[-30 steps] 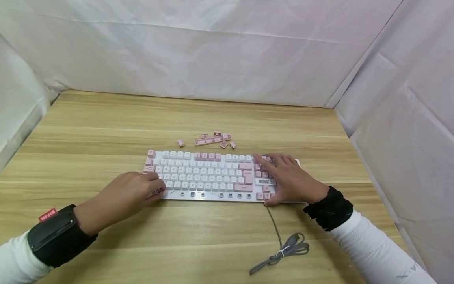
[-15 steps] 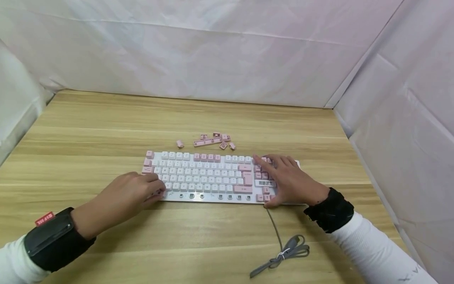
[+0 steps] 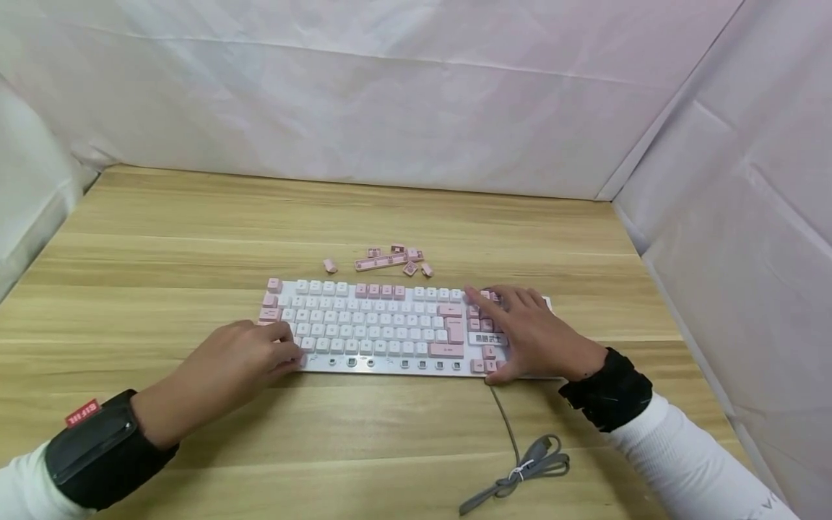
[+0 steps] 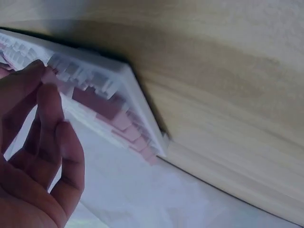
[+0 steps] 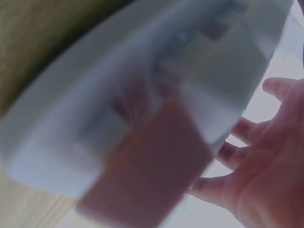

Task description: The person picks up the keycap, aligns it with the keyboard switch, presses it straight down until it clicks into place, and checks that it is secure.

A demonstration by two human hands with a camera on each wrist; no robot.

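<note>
A white keyboard (image 3: 364,332) with white and pink keys lies on the wooden table. Along its front row, several switches stand bare without caps. My left hand (image 3: 243,361) is at the front left corner, thumb and fingertips pinching a small pink keycap (image 4: 52,78) at the keyboard's front row. Whether the keycap sits fully on its switch cannot be told. Over the right end, my right hand (image 3: 536,332) rests with spread fingers, thumb at the front edge, covering part of the pink keys (image 3: 489,352).
Behind the keyboard lie several loose pink keycaps, among them a long space bar (image 3: 380,262) and a single keycap (image 3: 330,266). A grey cable (image 3: 533,462), bundled with a tie, lies in front. White cloth (image 3: 364,94) encloses the table's back and sides.
My left hand's fingers have shifted slightly at the front left corner, and the view has moved a little. My right hand stays on the keyboard's right end.
</note>
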